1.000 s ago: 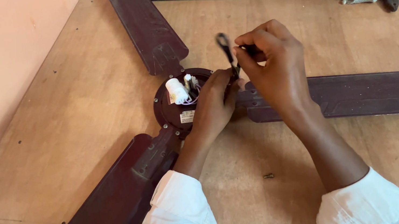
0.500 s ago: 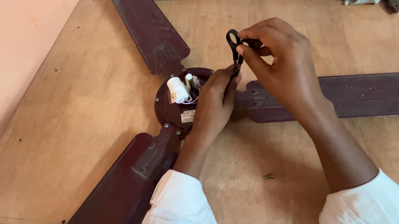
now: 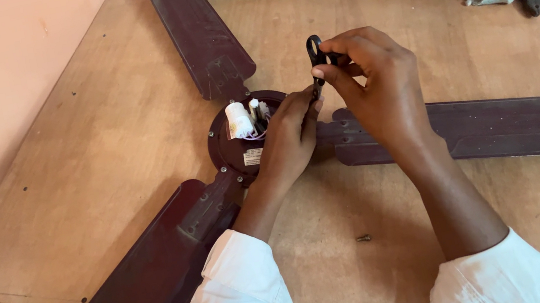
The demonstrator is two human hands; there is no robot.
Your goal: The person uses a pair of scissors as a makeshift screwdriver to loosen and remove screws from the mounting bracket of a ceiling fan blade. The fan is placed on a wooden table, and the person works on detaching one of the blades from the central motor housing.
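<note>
Over the fan hub [image 3: 240,151], between its 3 blades, the right hand [image 3: 376,81] pinches a small black tool [image 3: 314,55] upright, while the left hand [image 3: 290,142] closes around its lower end, steadying it.

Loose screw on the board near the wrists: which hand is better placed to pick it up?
Probably the left. The screw lies between the forearms, but the right hand pinches a black tool above the fan hub, while the left hand only rests against the hub, apparently holding nothing.
</note>
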